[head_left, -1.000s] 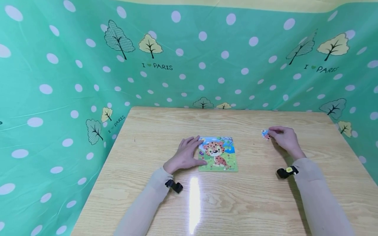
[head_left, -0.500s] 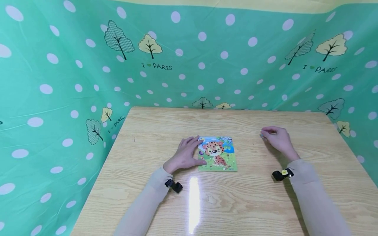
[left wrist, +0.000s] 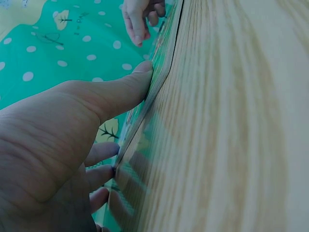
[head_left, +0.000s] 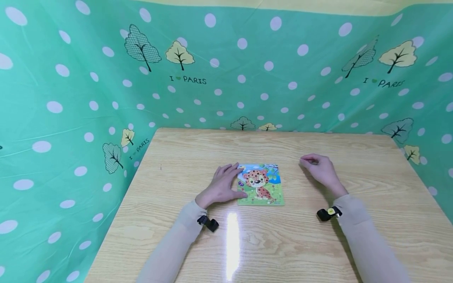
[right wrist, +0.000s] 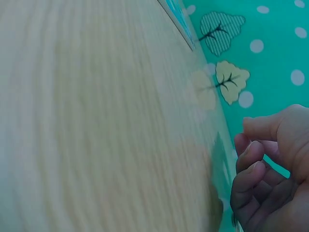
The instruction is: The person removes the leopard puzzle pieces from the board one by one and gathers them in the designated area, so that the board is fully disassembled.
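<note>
A square picture-puzzle board point(head_left: 262, 188) with a spotted cub on it lies mid-table in the head view. My left hand point(head_left: 223, 184) rests across its left side, thumb on the lower part and fingers near the upper corner. The left wrist view has the thumb point(left wrist: 130, 87) extended onto the board's edge point(left wrist: 161, 79). To the right of the board, and apart from it, is my right hand point(head_left: 320, 169). Its thumb and fingers are drawn together, as the right wrist view also has them point(right wrist: 270, 174). They hold a small puzzle piece, hidden by the fingers now.
The wooden table point(head_left: 290, 243) reaches back to a green dotted cloth point(head_left: 240, 98) hung behind and at both sides. A bright reflection lies on the tabletop in front of the board. Black wrist cameras sit on both sleeves.
The right hand has picked up the small blue-and-pink puzzle piece and moved left toward the board, and the piece has gone out of sight behind the fingers. The left hand stays put.
</note>
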Motion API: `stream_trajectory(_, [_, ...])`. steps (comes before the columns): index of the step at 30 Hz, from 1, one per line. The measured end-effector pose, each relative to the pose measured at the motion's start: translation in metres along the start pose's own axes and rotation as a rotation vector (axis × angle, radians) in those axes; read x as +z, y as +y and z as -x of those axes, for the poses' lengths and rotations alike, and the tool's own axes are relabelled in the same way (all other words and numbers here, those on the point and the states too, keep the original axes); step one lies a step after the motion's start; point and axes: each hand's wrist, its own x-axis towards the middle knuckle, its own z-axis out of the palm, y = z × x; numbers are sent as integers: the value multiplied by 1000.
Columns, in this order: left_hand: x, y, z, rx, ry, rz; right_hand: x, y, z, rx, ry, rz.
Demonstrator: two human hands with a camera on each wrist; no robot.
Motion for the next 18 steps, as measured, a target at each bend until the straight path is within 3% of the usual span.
stream_trajectory(11, [-1, -1, 0, -3, 1, 7, 27, -12, -3, -58, 19, -18])
stream_trajectory(18, [1, -2, -1, 7, 4, 12, 44, -24, 0, -59, -22, -64])
